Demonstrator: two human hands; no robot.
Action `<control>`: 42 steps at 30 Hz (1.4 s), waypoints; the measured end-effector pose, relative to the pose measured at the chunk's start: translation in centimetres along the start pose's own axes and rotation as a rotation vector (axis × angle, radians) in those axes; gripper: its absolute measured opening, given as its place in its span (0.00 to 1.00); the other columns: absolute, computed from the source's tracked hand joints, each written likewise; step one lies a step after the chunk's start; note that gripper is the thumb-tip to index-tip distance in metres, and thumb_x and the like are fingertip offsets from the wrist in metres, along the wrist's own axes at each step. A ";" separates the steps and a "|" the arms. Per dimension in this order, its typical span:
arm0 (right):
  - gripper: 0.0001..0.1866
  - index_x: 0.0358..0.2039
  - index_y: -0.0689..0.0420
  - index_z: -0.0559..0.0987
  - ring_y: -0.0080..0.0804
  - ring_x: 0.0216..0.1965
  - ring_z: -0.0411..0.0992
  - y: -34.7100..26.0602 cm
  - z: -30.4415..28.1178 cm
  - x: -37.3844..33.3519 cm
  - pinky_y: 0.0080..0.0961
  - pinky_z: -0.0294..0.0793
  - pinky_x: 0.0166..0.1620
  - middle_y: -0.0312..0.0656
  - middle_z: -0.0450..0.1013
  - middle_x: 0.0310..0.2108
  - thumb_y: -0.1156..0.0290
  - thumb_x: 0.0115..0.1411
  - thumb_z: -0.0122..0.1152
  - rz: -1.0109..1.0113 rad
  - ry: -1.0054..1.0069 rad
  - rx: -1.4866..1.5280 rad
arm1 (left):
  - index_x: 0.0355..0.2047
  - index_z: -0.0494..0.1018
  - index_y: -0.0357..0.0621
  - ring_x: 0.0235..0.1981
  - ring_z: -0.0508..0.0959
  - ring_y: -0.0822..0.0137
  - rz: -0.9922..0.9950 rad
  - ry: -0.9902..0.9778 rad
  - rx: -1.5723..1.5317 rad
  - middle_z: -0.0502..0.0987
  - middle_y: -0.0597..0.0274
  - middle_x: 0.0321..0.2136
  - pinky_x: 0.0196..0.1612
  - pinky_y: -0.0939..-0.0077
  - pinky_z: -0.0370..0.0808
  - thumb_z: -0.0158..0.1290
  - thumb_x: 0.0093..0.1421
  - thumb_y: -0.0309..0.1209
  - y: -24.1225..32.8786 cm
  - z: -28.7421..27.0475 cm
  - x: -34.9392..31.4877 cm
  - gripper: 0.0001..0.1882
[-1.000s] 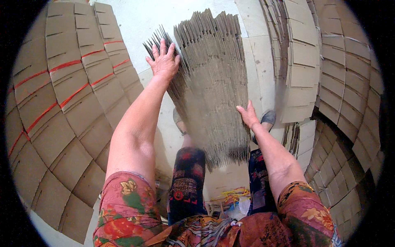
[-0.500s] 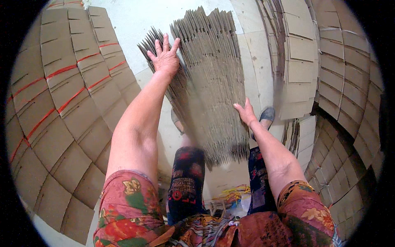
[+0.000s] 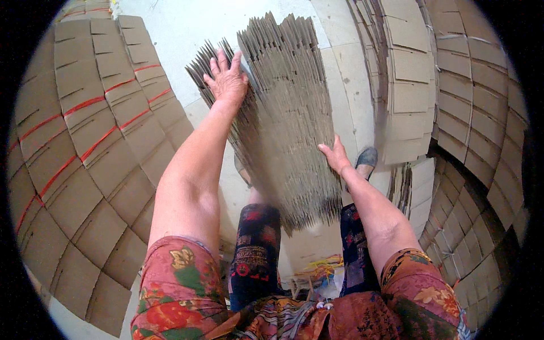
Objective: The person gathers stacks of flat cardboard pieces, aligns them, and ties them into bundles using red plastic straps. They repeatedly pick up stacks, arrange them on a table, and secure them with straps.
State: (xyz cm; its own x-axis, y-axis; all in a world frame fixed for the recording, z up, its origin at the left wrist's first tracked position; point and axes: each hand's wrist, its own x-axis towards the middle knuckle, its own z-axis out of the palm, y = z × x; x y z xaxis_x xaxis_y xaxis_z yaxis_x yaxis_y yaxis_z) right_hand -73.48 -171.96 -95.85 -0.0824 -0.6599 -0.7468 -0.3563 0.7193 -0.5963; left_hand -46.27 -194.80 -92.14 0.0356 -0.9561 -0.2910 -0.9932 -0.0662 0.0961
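A tall stack of flat brown cardboard pieces (image 3: 292, 113), their edges facing up, stands between my legs. A narrower row of the same cardboard (image 3: 201, 71) leans against its left side, with a gap at the far end. My left hand (image 3: 226, 85) lies on this row, fingers stretched out and spread toward its far end. At the stack's right side, my right hand (image 3: 336, 155) grips the edge, its thumb over the top. The other right fingers are mostly hidden down the side.
Cardboard bundles tied with red strap (image 3: 85, 105) rise on the left. More cardboard stacks (image 3: 409, 73) stand at the right, with white-tied bundles (image 3: 470, 85) beyond. My shoe (image 3: 367, 156) is beside the stack on the pale floor (image 3: 170, 28). Yellow strips (image 3: 320, 265) lie near my knees.
The left row's far end has shifted slightly left, and my left fingers have drawn a little closer together. My right hand keeps its place at the stack's side.
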 end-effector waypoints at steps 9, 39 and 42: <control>0.39 0.57 0.64 0.52 0.45 0.50 0.65 0.4 0.1 0.2 0.31 0.62 0.52 0.57 0.66 0.48 0.63 0.50 0.60 0.031 -0.020 -0.044 | 0.54 0.60 0.62 0.63 0.45 0.51 0.044 -0.048 0.111 0.46 0.63 0.62 0.56 0.37 0.43 0.48 0.54 0.44 0.9 -0.2 0.7 0.26; 0.38 0.57 0.61 0.53 0.45 0.51 0.64 0.3 -0.2 0.3 0.32 0.61 0.53 0.55 0.66 0.48 0.61 0.51 0.60 0.041 -0.066 0.022 | 0.57 0.55 0.67 0.63 0.43 0.49 0.051 0.002 -0.074 0.42 0.60 0.63 0.58 0.38 0.41 0.51 0.51 0.35 4.1 0.5 2.3 0.32; 0.38 0.57 0.61 0.52 0.45 0.51 0.64 0.1 -0.1 0.2 0.33 0.61 0.53 0.55 0.65 0.48 0.61 0.51 0.60 0.035 -0.064 0.000 | 0.57 0.55 0.68 0.63 0.44 0.49 0.203 -0.028 0.174 0.42 0.62 0.63 0.58 0.38 0.41 0.49 0.52 0.34 4.0 0.5 2.7 0.31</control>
State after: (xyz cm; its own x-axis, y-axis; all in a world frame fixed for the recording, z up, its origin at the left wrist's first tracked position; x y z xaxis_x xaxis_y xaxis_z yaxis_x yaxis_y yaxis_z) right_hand -73.64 -172.07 -96.00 -0.0350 -0.6191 -0.7845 -0.3538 0.7419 -0.5696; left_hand -50.25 -197.55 -92.99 -0.1666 -0.9363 -0.3091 -0.9840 0.1780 -0.0089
